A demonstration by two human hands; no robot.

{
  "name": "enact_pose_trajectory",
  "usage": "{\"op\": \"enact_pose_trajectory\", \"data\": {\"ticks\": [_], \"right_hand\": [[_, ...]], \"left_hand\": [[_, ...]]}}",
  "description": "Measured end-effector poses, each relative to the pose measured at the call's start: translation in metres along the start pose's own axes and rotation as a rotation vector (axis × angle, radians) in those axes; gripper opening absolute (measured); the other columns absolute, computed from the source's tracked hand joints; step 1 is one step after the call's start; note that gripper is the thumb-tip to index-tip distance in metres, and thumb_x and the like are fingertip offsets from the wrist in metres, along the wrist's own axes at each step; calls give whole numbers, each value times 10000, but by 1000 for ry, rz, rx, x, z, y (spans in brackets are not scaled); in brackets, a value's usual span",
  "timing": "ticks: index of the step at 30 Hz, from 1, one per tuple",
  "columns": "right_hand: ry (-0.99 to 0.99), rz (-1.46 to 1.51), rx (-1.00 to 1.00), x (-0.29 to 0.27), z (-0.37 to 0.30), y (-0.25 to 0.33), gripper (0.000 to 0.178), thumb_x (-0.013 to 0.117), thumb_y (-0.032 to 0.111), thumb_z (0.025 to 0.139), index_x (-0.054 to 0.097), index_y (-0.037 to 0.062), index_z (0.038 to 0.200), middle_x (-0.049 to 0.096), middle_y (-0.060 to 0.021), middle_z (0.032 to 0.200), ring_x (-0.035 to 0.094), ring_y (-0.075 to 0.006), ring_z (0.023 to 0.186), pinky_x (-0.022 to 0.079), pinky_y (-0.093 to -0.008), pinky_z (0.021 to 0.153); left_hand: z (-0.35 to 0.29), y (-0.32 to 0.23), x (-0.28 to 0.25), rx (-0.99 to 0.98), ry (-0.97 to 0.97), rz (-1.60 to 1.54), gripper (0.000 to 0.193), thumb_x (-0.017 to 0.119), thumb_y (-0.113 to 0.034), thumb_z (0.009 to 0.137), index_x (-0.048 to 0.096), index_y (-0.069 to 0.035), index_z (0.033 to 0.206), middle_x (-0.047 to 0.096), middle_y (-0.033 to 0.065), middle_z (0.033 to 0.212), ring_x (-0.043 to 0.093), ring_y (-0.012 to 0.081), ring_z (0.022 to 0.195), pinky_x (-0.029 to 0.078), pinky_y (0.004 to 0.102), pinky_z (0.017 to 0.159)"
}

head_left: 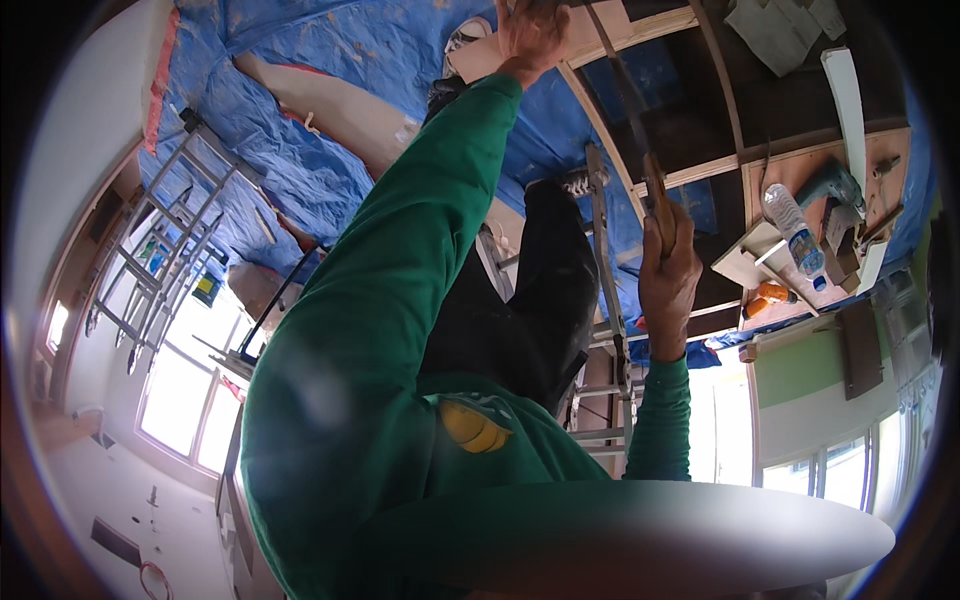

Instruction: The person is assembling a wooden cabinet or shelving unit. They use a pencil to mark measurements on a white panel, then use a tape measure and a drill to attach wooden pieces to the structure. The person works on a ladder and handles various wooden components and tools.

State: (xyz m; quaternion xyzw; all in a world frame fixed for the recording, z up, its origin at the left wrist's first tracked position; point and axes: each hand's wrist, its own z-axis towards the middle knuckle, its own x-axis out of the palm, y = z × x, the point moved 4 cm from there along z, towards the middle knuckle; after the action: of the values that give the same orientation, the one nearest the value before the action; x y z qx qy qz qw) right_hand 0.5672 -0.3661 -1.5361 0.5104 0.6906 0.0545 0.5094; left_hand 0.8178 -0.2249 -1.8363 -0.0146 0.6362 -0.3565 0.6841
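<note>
My right hand is closed around the wooden handle of a handsaw. The saw's long, narrow dark blade runs up and away toward the upper edge, across the light wooden frame. My left arm, in a green sleeve, stretches far forward. At its end my left hand lies flat on a pale brown board, with its fingers stretched out and partly cut off by the upper edge. The blade passes to the right of this hand, near the board's right part.
Blue sheeting covers the floor. A stepladder stands by my legs, another ladder at left. On a board at right lie a plastic bottle, a power drill, an orange-handled tool and wood offcuts. Grey gloves lie at upper right.
</note>
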Motion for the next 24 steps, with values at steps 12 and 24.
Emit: {"op": "enact_pose_trajectory", "data": {"ticks": [12,24], "right_hand": [[204,-136,100,-26,-45,19,406,621,203,1054,530,24,1406,744,-260,1092,758,-444,927,636,-476,709],[174,-179,49,4,26,28,328,606,271,1072,562,26,1285,737,-226,837,746,-437,728,572,-459,540]], "left_hand": [[-35,42,61,51,-75,-18,208,625,-249,976,762,-93,982,753,110,946,647,363,1065,265,651,1213],[-9,4,12,116,98,52,202,619,-243,942,752,-127,1041,711,84,1040,599,343,1034,290,666,1171]]}}
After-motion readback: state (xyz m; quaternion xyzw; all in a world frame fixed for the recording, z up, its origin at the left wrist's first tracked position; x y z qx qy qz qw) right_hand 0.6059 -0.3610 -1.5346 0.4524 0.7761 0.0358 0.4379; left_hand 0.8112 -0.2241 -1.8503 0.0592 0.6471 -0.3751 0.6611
